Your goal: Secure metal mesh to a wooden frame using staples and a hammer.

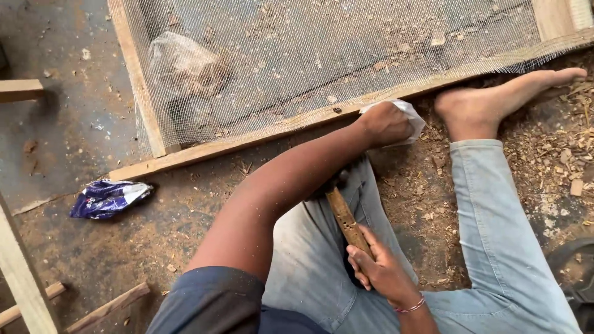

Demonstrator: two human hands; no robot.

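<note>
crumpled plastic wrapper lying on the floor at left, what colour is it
Blue and white crumpled plastic wrapper, clearest in the head view.

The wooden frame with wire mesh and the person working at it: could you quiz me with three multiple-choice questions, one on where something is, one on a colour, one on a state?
1. Where does the left hand rest?
A. On the lower rail of the mesh-covered wooden frame
B. On the blue wrapper
C. On the knee

2. What colour is the crumpled wrapper on the floor?
A. Red
B. Blue and white
C. Green

3. How is the wooden hammer handle held?
A. Lying loose on the floor
B. Gripped by the right hand
C. Pinned under the bare foot

Answers: 1 A, the hand sits at the rail, with a white scrap under it. 2 B, it shows blue with white patches. 3 B, the fingers wrap its lower end, while the head is hidden behind the left arm.
</note>
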